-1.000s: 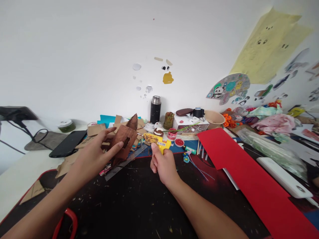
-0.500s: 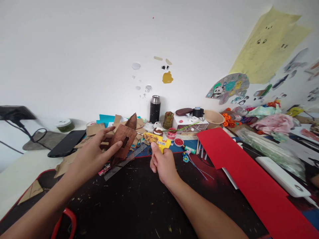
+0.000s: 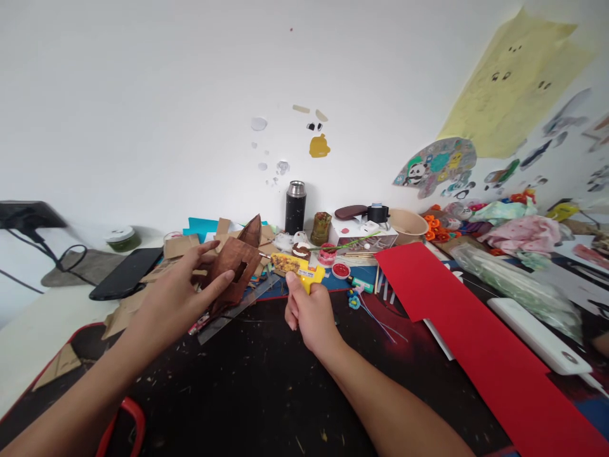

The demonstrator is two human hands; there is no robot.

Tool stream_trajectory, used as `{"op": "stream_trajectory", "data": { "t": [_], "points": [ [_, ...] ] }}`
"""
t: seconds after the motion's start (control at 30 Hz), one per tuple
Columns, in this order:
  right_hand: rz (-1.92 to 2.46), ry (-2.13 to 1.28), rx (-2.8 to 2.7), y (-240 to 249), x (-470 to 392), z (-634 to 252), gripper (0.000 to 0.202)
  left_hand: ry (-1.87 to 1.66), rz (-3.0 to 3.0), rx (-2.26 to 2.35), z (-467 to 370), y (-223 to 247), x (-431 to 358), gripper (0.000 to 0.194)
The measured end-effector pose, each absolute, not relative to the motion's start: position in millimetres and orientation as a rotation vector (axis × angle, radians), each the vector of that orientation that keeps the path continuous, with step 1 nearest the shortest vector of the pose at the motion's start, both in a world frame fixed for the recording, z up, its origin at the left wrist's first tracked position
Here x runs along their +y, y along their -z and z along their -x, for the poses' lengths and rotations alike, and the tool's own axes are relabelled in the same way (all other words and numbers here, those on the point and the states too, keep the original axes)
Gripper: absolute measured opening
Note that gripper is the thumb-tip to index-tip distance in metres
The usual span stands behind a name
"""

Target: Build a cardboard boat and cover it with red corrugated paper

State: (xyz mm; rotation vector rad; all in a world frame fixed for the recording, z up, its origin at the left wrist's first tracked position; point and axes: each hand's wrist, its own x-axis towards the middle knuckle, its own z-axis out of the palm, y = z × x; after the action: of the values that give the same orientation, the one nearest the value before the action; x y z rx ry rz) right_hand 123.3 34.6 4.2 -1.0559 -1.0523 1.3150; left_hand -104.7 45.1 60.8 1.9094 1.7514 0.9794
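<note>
A brown box-like craft piece (image 3: 231,257) with a dark, ragged opening and a pointed flap is tilted in my left hand (image 3: 193,282), thumb on its front face and fingers round its left side. My right hand (image 3: 311,311) is closed on the handle of a yellow glue gun (image 3: 297,266). The gun's metal nozzle points left, close to the right edge of the brown piece; whether they touch is too small to tell.
A clear ruler (image 3: 238,311) lies below the brown piece. Red card (image 3: 457,324) and a white device (image 3: 537,336) are at right. Red scissor handles (image 3: 137,419) show at lower left. A black bottle (image 3: 295,209) stands by the wall.
The glue gun and my right hand have shifted very slightly left. Both hands keep their holds.
</note>
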Motion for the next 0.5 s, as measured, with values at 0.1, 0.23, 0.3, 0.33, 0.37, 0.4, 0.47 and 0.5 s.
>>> {"op": "stream_trajectory", "data": {
  "t": [0.1,0.23,0.3,0.33,0.37,0.4,0.47,0.5],
  "points": [
    [1.058,-1.309,-1.057,-4.1,34.5,-123.7,0.074,-0.991,-1.943,1.778,104.9,-60.0,45.1,0.080],
    [1.055,-1.319,-1.054,-4.0,33.3,-122.7,0.073,-1.022,-1.894,1.757,105.9,-59.2,46.2,0.080],
    [1.061,-1.328,-1.056,-3.6,32.7,-121.7,0.075,-1.032,-1.867,1.745,106.3,-59.5,46.3,0.083],
    [1.067,-1.331,-1.058,-3.2,32.3,-121.2,0.075,-1.035,-1.861,1.742,106.5,-59.7,46.2,0.084],
    [1.072,-1.335,-1.065,-2.7,32.0,-120.8,0.076,-1.036,-1.858,1.742,106.8,-59.8,46.2,0.085],
    [1.076,-1.338,-1.074,-2.0,31.7,-120.4,0.077,-1.034,-1.857,1.742,107.0,-59.7,46.2,0.085],
    [1.080,-1.339,-1.097,-0.6,31.1,-120.0,0.078,-1.030,-1.860,1.742,107.5,-59.4,46.4,0.084],
    [1.079,-1.338,-1.110,0.0,30.8,-120.0,0.078,-1.029,-1.860,1.740,107.8,-59.2,46.6,0.084]
  ]
}}
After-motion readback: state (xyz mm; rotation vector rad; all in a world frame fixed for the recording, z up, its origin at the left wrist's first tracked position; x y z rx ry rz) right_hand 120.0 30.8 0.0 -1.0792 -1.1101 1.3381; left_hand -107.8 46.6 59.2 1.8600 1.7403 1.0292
